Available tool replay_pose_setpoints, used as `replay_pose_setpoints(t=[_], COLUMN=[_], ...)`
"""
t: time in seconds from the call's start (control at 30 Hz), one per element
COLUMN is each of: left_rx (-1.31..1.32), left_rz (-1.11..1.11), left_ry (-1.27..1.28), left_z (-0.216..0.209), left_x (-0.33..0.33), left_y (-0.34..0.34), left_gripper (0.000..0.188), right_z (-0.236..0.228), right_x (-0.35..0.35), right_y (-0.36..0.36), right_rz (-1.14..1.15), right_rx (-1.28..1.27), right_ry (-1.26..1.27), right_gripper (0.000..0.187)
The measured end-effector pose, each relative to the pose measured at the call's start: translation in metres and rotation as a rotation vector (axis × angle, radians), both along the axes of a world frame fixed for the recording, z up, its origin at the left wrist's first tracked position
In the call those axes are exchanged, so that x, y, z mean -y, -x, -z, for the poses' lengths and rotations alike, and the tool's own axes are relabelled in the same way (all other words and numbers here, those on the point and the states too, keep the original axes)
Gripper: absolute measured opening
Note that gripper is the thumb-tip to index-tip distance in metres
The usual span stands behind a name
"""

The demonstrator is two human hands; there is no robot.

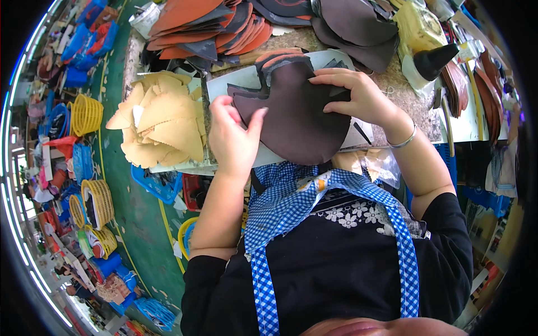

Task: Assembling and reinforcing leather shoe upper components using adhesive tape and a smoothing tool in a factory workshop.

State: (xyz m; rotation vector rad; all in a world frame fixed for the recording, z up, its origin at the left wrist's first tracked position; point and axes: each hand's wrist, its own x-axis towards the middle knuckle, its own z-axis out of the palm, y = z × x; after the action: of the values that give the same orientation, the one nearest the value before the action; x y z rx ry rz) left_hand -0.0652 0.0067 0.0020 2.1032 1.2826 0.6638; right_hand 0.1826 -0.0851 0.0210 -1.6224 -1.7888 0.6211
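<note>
In front of me on the bench lies a stack of dark brown leather pieces, cut with a rounded near edge and notched, lobed far side. My left hand grips its left lobe, with the thumb on top and the fingers curled at the edge. Across the right side, my right hand holds the stack, index finger and thumb bent over its notched part. The fingers' undersides are hidden. Under the stack is a pale board. Some orange-brown edges show at the stack's far end.
Left of the board sits a heap of tan cut pieces. Behind are piles of orange-and-dark pieces and dark brown pieces. A black-nozzled bottle stands at right. A blue basket is below the bench's left edge.
</note>
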Motion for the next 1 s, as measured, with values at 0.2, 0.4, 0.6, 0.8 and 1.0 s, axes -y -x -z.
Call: replay_pose_setpoints(t=[0.2, 0.4, 0.6, 0.8, 1.0], left_rx=[-0.071, -0.212, -0.185, 0.334, -0.085], left_rz=[0.627, 0.675, 0.726, 0.513, 0.155], left_ry=[-0.541, -0.353, -0.29, 0.014, -0.74], left_z=[-0.012, -0.008, -0.015, -0.045, -0.035], left_x=[0.027, 0.03, 0.021, -0.079, -0.214], left_y=[-0.014, -0.012, -0.006, -0.002, -0.04], left_gripper=[0.059, 0.098, 0.1, 0.013, 0.049], right_z=[0.001, -0.004, 0.004, 0.005, -0.02], right_x=[-0.008, -0.008, -0.022, -0.023, -0.023], right_y=[-0.002, -0.029, 0.045, 0.046, 0.045], right_rz=[-0.083, 0.634, -0.246, -0.247, -0.188], right_rx=[0.012, 0.246, 0.381, 0.559, 0.368], right_ry=[-0.046, -0.166, -0.425, -0.142, -0.222], right_gripper=[0.061, 0.055, 0.051, 0.087, 0.085])
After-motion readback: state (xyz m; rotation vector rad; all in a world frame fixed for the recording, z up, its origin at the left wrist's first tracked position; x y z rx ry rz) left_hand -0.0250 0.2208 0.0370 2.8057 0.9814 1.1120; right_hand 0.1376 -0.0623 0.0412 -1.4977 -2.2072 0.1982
